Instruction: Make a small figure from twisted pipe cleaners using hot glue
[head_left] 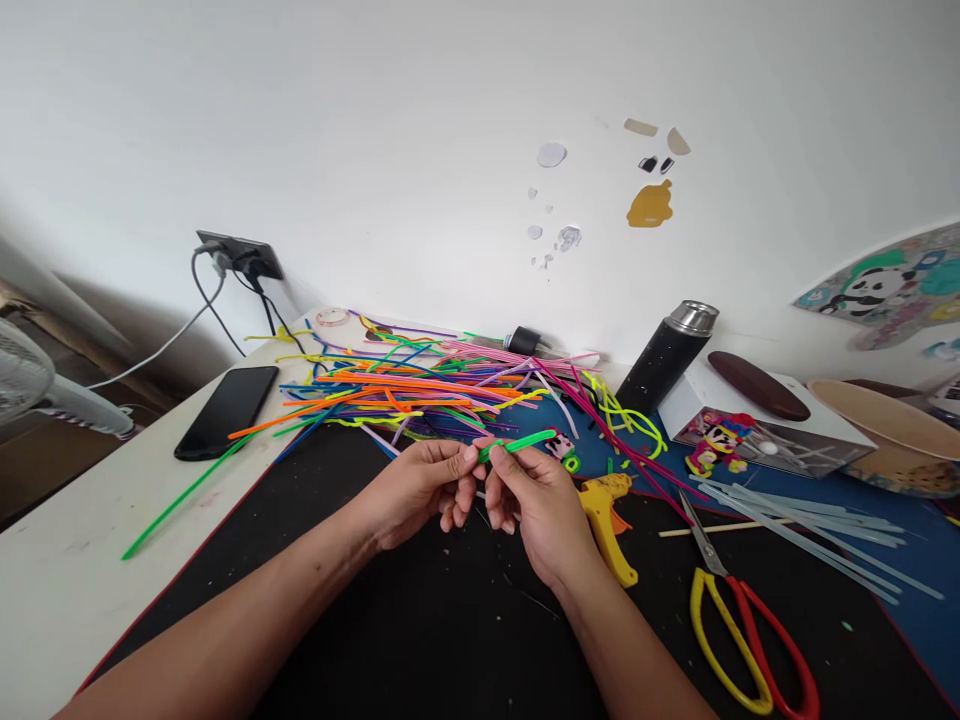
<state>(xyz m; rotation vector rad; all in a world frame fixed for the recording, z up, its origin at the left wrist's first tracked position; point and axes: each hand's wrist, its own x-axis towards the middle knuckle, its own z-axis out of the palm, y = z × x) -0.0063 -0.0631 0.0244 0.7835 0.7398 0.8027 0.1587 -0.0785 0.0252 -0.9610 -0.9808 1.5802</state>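
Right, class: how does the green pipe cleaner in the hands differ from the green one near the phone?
The held pipe cleaner is pinched by the left hand and right hand; the loose pipe cleaner rests on the white tabletop. The held one shows a short length, the loose one a longer stretch. Both are green.

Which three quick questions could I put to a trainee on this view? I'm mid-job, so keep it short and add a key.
1. What colour is the pipe cleaner pinched by both the left hand and the right hand: (a) orange, (b) green or (c) purple?
2. True or false: the scissors lie nearer the right hand than the left hand.
3. Fill in the gap: close beside the right hand, on its outer side, lies a yellow ____.

Key: 1. b; 2. true; 3. glue gun.
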